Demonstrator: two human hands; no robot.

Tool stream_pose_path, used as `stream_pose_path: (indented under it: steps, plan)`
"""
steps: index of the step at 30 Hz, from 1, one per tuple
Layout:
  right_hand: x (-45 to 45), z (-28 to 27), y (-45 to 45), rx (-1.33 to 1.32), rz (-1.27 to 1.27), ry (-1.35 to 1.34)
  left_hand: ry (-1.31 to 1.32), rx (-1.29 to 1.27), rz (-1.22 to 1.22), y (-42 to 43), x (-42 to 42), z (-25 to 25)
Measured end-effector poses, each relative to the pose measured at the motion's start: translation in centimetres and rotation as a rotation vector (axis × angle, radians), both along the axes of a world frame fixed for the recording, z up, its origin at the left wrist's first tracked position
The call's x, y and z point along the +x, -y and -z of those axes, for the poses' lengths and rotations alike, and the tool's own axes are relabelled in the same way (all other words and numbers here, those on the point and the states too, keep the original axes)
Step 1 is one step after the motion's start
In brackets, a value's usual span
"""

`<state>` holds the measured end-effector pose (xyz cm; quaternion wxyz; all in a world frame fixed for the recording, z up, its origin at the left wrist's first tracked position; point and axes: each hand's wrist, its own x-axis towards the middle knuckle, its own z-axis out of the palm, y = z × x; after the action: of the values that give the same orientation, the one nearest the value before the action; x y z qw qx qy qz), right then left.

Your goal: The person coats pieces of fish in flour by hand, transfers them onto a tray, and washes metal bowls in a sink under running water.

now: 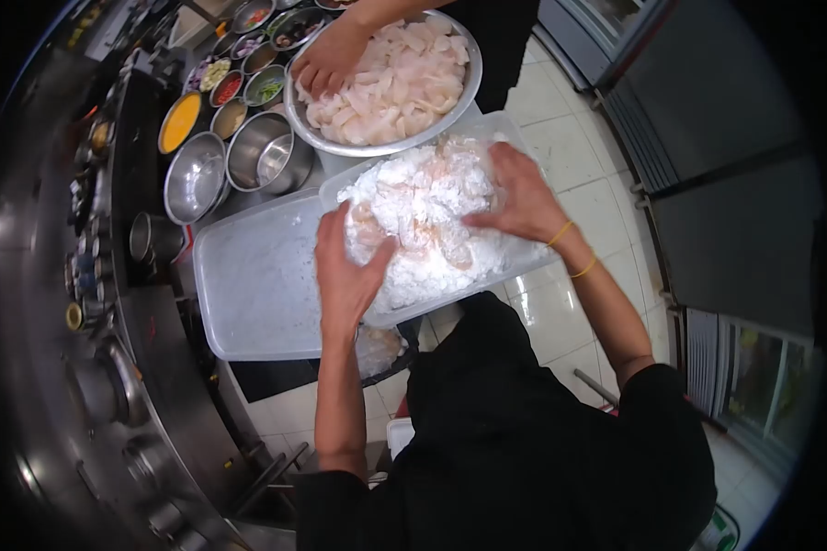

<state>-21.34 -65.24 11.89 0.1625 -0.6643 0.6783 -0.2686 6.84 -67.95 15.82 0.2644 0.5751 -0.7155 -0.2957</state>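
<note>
Curving in from either side, both bare hands frame a mound of white powder [423, 197] with pale, thin pieces half buried in it. The mound sits in a translucent plastic tub [501, 278] right in front of the wearer's body, a spot that seems picked so both arms reach it with an easy bend.

The left hand [347, 266] is at the tub's left end, thumb and fingers spread wide; the right hand [528, 197] mirrors it at the far right, its thumb pointing inward over the powder. Neither looks clasped around anything. From where I stand I can't tell whether the fingertips press into the powder or hang just above it. Facing each other like that, the palms probably fence the loose heap from both ends.

Against the tub's left side lies a shallow plastic tray [257, 275], close enough, I'd guess, to spare any long reach. Just beyond the tub stands a wide metal bowl [474, 69] heaped with pale slices [404, 87], and a co-worker's hand [331, 60] rests on them. Farther left, small bowls of chopped ingredients cluster around an orange-yellow liquid [180, 122], apparently grouped for quick picking.
</note>
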Motion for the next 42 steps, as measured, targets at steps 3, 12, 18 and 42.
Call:
stream_pose_path:
  steps: [3, 12, 18, 42]
  plan:
    - [3.5, -2.9, 0.1, 0.238, -0.086, -0.240, 0.307, 0.046, 0.117, 2.2, -3.6, 2.6]
    - [4.1, 0.0, 3.3, 0.189, -0.134, -0.243, 0.230, 0.100, 0.064, 3.8, -5.6, 5.3]
    - [1.9, -0.2, 3.4, 0.115, -0.033, -0.294, -0.077, -0.015, -0.008, 3.0, -5.0, 4.9]
    - [5.0, -1.1, 5.1, 0.066, -0.417, -0.240, -0.152, 0.138, 0.004, 4.3, -2.5, 3.9]
